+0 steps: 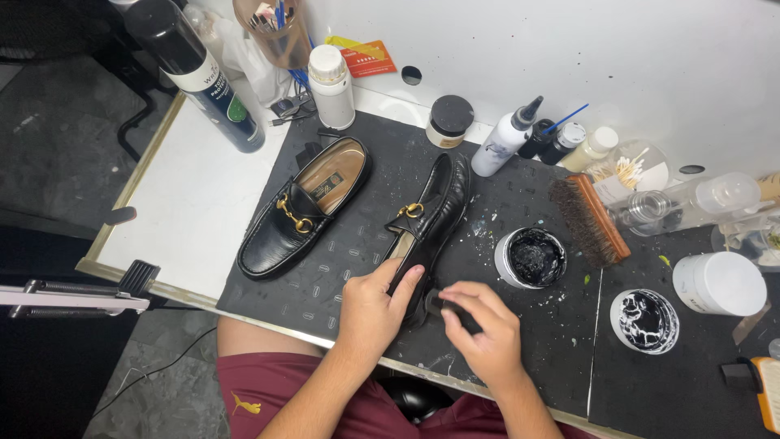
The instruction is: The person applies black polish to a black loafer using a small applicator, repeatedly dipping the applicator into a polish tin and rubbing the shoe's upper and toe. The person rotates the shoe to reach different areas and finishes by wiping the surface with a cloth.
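Left hand grips the heel end of a black loafer that lies tipped on its side on the dark mat at the front of the counter; fingers closed over the back edge, thumb along the upper. Right hand is just beside the heel, fingers pinched together on a small dark applicator; its exact kind cannot be told, since the fingers cover most of it. The applicator's tip appears to touch the heel or sole edge.

Second loafer stands upright to the left on the same mat, apart from both hands. An open tub of black polish sits just right of the held shoe, with a wooden brush beyond it.

Handling judgement: the loafer looks like polished leather, stiff at sole and heel, softer over the vamp, moderately light. The glossy surface is probably slippery and will likely smear where freshly coated. Best hold is at the heel counter or inside the opening, away from the metal bit ornament and wet edges.
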